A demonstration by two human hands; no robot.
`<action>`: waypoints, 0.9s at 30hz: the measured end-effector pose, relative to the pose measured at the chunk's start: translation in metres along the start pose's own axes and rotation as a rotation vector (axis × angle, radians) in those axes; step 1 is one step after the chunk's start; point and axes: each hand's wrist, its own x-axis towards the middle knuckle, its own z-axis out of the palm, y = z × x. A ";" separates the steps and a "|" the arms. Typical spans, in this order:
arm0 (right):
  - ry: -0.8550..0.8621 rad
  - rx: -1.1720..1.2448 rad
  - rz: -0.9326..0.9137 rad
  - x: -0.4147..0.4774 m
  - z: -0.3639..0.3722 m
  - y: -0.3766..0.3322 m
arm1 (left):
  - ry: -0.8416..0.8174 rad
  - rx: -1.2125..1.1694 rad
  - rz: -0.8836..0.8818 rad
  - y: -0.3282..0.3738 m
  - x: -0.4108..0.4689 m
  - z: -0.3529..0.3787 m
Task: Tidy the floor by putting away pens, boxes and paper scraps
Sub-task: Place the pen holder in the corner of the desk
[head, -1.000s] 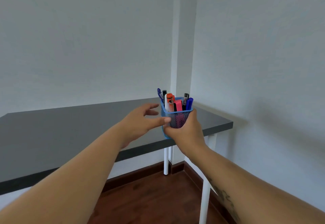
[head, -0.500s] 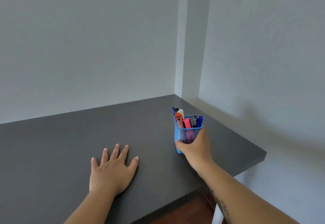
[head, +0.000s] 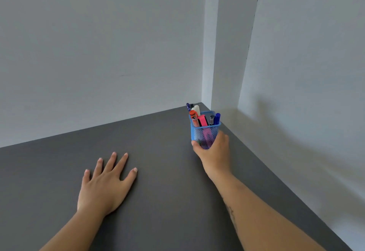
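1. Holding the cup (head: 205,132), the right hand (head: 214,152) has its thumb and fingers curled round the low part of it. The thumb is on the left side of the cup, and the fingers go round the right side.
2. The cup is blue and made of wire net, so you can see through it. It stands up straight. The hand hides its bottom, so I cannot tell if it sits on the table or is just above it.
3. The pens (head: 202,119) stick up out of the cup. There is an orange marker (head: 193,117), a pink marker (head: 203,120), a white pen (head: 197,109), a grey pen (head: 211,119) and a blue pen (head: 217,117).
4. The cup is at the far right part of the table (head: 158,144), near the corner where the walls (head: 98,43) meet.
5. The left hand (head: 106,183) lies flat on the table, palm down, with its fingers straight and spread. It holds nothing. It is nearer and to the left, well apart from the cup.
6. The table is dark grey. The right arm reaches over its right side.
7. The walls at the far side and on the right are pale grey. A soft shadow falls on the right wall.
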 end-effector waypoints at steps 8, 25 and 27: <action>0.096 -0.189 0.056 0.099 0.059 0.010 | 0.012 -0.002 0.033 0.003 0.095 0.003; 0.100 -0.487 0.046 0.162 0.096 -0.003 | 0.025 -0.025 -0.010 0.002 0.117 -0.001; 0.085 -0.501 0.042 0.164 0.098 -0.003 | 0.020 -0.023 -0.013 0.001 0.117 -0.002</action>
